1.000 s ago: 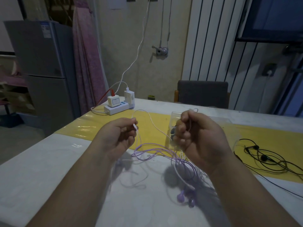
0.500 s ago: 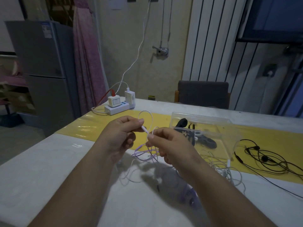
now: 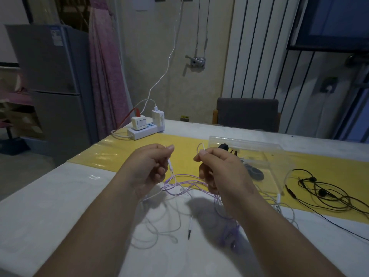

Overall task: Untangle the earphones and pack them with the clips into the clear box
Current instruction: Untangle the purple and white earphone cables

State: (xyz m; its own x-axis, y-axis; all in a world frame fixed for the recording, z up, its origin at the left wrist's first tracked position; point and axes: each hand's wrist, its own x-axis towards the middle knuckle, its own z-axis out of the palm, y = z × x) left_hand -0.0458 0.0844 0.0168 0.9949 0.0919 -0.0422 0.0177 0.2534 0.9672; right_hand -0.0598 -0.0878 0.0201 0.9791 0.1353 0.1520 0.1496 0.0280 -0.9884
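**Fig.** Tangle of thin purple and white earphone cables (image 3: 179, 183) lies centre-near on the white table top (image 3: 50, 206), below and betw. both hands, strands rising to each.

- L hand (image 3: 147, 166): thumb and forefinger closed on a white strand; a small inline piece hangs just below the fingertips.
- R hand (image 3: 221, 172): thumb and forefinger pinch a small raised loop. Other fingers curled; whether they hold more cable is hidden.
- Hands are apart, w/ a gap betw. them.
- Slim jack plug (image 3: 189, 230) lies loose on the table by the R forearm. Purple earbuds (image 3: 232, 243) beside that arm are blurred and partly covered.
- Clear rectangular plastic box (image 3: 279, 156) sits on the yellow table runner (image 3: 119, 154), far-right of the R hand, which hides its near-left corner. Dark clips (image 3: 254, 173) are seen through it; no. unclear.
- Black earphone set (image 3: 323, 193) lies right, across runner and table top; one cable runs off the R frame edge.
- Bare table top spreads left, out to the near-left edge.
- White power strip w/ chargers (image 3: 145, 129) sits at the far-left corner.
- Dark chair back (image 3: 247, 114) stands beyond the far edge.
- Both forearms are cut by the bottom frame.
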